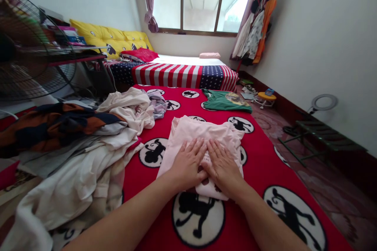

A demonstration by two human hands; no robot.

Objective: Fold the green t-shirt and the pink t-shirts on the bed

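A pale pink shirt (pixel 188 129) lies partly folded on a red cover (pixel 235 227) printed with black monkeys in white circles. My left hand (pixel 188 164) rests flat on the shirt with its fingers stretched out. Beside it, my right hand (pixel 222 164) also lies flat on the fabric, fingers extended, the two thumbs close together. Part of a dark print and small lettering on the shirt shows between and below the hands; the rest of the print is covered. Neither hand grips the cloth.
On the left is a heap of loose clothes (pixel 88 176). A green folded shirt (pixel 226 101) lies at the cover's far right. A fan (pixel 29 47) stands at left, a green folding stool (pixel 326 135) at right. Behind is a bed with a flag-patterned sheet (pixel 167 74).
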